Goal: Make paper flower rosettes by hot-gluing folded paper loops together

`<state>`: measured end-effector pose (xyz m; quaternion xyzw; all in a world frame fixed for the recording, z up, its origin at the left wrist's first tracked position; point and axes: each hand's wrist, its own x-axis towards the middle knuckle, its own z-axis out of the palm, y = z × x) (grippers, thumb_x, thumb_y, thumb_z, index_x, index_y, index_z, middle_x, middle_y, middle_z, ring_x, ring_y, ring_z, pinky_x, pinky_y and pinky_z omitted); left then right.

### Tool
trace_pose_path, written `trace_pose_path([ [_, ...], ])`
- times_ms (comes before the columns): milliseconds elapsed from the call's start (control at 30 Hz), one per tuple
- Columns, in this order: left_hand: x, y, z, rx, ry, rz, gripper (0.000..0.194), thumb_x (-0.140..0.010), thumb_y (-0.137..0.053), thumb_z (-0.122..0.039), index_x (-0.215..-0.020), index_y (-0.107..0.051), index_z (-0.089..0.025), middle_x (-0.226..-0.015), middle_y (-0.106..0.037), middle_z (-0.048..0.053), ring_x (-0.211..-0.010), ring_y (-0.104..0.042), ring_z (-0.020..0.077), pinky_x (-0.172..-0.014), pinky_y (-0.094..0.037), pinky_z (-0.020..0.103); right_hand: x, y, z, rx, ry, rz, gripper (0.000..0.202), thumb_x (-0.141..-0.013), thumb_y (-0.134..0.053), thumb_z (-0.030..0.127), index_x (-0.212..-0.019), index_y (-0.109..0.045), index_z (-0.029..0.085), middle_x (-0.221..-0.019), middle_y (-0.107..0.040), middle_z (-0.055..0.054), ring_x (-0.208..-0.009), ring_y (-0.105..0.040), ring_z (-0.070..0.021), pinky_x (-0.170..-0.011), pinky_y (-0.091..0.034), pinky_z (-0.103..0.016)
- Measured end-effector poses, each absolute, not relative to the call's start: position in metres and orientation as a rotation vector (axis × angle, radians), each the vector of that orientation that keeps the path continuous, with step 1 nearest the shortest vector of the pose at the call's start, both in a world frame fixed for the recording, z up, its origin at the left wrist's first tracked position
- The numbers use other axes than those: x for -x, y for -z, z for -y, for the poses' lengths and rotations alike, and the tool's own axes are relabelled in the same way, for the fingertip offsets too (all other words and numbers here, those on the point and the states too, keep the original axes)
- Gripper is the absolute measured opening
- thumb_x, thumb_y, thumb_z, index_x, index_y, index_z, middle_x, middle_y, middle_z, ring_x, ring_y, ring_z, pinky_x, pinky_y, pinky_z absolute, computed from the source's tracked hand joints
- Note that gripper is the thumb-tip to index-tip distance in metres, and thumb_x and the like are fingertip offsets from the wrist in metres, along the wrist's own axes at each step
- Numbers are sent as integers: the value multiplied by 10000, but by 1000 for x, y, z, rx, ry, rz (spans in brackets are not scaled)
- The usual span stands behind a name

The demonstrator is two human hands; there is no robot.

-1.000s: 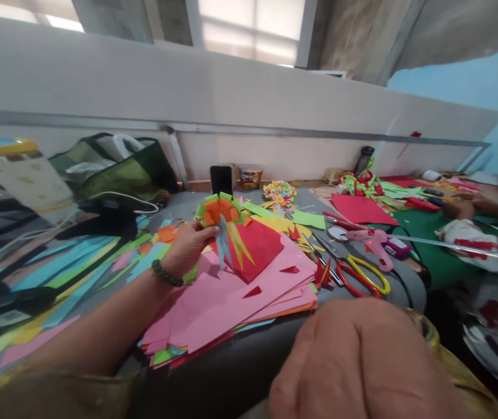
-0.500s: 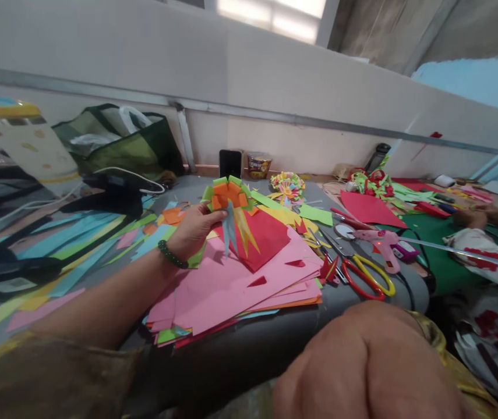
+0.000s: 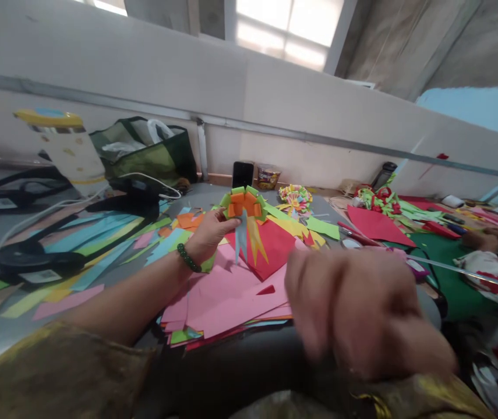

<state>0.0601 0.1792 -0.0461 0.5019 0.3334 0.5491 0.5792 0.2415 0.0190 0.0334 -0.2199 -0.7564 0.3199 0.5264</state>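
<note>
My left hand (image 3: pixel 207 235), with a green bead bracelet on the wrist, holds up a folded paper flower (image 3: pixel 244 206) in orange and green with blue and yellow pointed strips hanging below it. It is raised above a stack of pink paper sheets (image 3: pixel 231 291) topped by a red sheet (image 3: pixel 270 247). My right hand (image 3: pixel 357 308) is close to the camera and blurred, lifted in front of the table's right side. I see nothing in it, and its fingers seem loosely curled.
Coloured paper strips (image 3: pixel 95 250) cover the left of the table beside a green bag (image 3: pixel 144 154), a bottle (image 3: pixel 71 148) and black cables. A phone (image 3: pixel 243 173), a finished paper flower (image 3: pixel 295 198) and red paper (image 3: pixel 375 224) lie farther back. Another person's hand (image 3: pixel 478 238) rests at the right.
My right hand has risen from the bottom edge to the middle right, now hiding the scissors and glue gun. The left hand still holds the paper flower up. The view has shifted slightly.
</note>
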Motion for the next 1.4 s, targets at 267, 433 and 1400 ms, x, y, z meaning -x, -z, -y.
trace_pose_path([
  [267, -62, 52, -180, -1230, -1238, -755, 285, -485, -813, -224, -756, -745, -166, -746, -739, 17, -730, -652, 190, -718, -517, 299, -242, 11, -170, 968, -671, 1495, 368, -626, -746, 357, -954, -621, 247, -905, -690, -20, -885, -658, -224, -857, -542, -415],
  [433, -64, 53, -178, -1253, -1206, -740, 275, -488, -820, -238, -747, -746, -184, -771, -754, 15, -777, -666, 202, -755, -527, 301, -235, 29, -175, 999, -983, 1506, 583, -537, -819, 338, -1065, -586, 256, -948, -722, -18, -901, -686, -235, -849, -554, -401],
  [1400, -26, 40, -216, -1109, -1518, -926, 322, -500, -750, -141, -790, -620, -188, -700, -669, -39, -656, -641, 147, -666, -526, 277, -294, 17, -209, 980, -572, 940, 503, -792, -543, 703, -608, -394, 258, -451, -379, 88, -377, -352, -86, -363, -284, -201],
])
